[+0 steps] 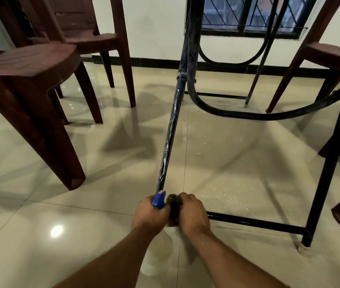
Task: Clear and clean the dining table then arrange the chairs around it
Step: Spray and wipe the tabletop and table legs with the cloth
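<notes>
Down low now, view under the desk. Shiny tile floor [40, 204] fills most of the shot, w/ pale specks & a dusty patch btwn the legs. Desk frame [227, 116] is dark metal tube. Its slanted leg [173, 129], streaked white, runs down to a low bar [258, 222] just off the floor. Desk top is out of shot, so can't say if it's cleared or wiped. Brown plastic seats next: left chair [29, 65], back chair [94, 36] behind it, right chair [327, 55]. All stand off from the frame, none tucked in, so arranging looks not yet done. Left hand [149, 213] has fingers clenched round a blue-topped bottle [158, 201], prob. a sprayer, w/ what looks like a clear body hanging under the wrist. Right hand [194, 213] has fingers grasping a dark scrub pad [174, 206], pressed right at the foot of the slanted leg where it meets the low bar. My read: cleaning stage, at the frame's lowest joint. White streaks up the leg & floor specks look undone; chairs come after.
</notes>
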